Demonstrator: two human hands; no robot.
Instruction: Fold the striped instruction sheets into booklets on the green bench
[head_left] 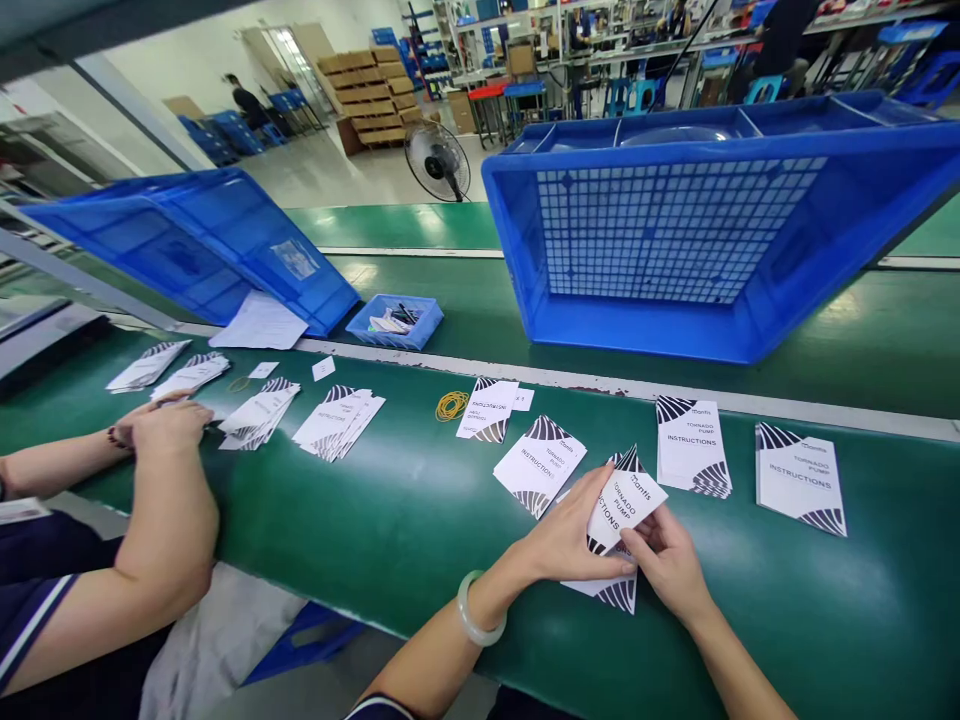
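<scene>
Between my two hands is a white instruction leaflet printed "Tornado Pump" with black stripes, raised a little and tilted. My left hand grips its left side, thumb along the lower edge. My right hand pinches its right side between thumb and fingers. Whether it is one leaflet or several, I cannot tell. Below the hands, a further leaflet lies partly covered on the green bench. To the left is a leaflet stack; to the right are another stack and a leaflet pile.
Yellow rubber bands lie beside a leaflet. A large blue crate leans behind, with a small blue tray farther left. At left, a co-worker's hands are near more leaflet stacks.
</scene>
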